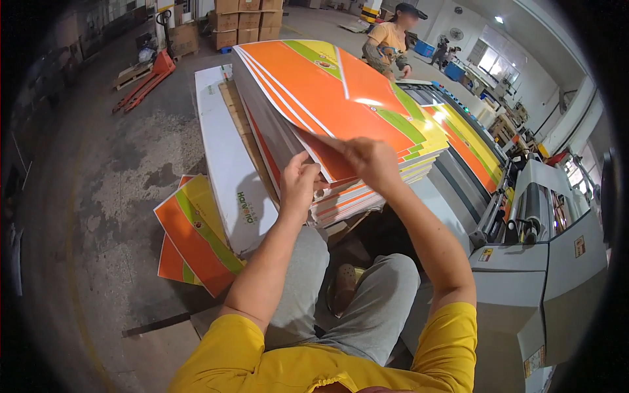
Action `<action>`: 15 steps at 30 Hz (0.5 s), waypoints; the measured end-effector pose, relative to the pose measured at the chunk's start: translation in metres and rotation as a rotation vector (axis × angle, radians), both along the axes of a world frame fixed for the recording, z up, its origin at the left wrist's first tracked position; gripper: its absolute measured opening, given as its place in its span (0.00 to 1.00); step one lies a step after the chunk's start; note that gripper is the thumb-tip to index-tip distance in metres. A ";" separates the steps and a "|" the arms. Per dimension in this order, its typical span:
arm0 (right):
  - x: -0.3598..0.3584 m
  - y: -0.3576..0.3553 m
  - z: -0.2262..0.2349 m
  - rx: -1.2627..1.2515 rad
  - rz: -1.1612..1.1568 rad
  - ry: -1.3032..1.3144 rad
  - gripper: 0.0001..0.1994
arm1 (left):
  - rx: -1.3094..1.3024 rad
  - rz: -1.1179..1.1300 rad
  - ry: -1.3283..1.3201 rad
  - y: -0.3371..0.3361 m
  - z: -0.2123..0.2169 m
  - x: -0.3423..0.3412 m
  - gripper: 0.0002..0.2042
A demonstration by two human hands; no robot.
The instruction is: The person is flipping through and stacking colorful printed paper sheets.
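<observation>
A tall stack of large glossy printed sheets in orange, green and yellow stands before me. My right hand pinches the near edge of the top sheet and holds it bent up, with a dark gap beneath. Just left of it, my left hand is closed at the stack's near left corner, its curled fingers on the edges of sheets below the raised one. Some of its fingertips are hidden by the sheets.
A white board lies along the stack's left side. Loose printed sheets rest on the floor. At right stands a large machine with a printed sheet on its bed. Farther back are a red pallet jack, cartons and another person.
</observation>
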State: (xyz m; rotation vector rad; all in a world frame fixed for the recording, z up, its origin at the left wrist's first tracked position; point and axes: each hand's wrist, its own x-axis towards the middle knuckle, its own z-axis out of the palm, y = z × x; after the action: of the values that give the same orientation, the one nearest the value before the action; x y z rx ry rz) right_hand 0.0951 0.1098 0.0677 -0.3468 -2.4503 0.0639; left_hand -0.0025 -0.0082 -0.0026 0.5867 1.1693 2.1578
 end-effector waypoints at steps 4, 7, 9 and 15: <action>-0.004 0.023 0.049 -0.520 -0.112 0.289 0.08 | -0.046 0.046 0.103 -0.001 0.001 0.003 0.20; -0.001 0.004 0.036 0.092 -0.053 0.358 0.06 | -0.040 -0.017 0.049 -0.002 0.003 0.001 0.22; 0.001 -0.008 0.021 0.224 0.082 0.136 0.04 | -0.048 -0.009 0.058 -0.003 0.004 0.001 0.20; 0.008 -0.020 -0.005 0.081 0.051 -0.175 0.08 | -0.057 -0.017 0.050 -0.003 -0.001 -0.004 0.10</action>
State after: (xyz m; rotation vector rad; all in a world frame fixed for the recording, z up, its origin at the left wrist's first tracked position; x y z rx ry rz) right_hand 0.1031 0.0897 0.0628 -0.2638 -2.6261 -0.0461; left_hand -0.0062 -0.0109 -0.0036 0.6260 1.2436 2.0993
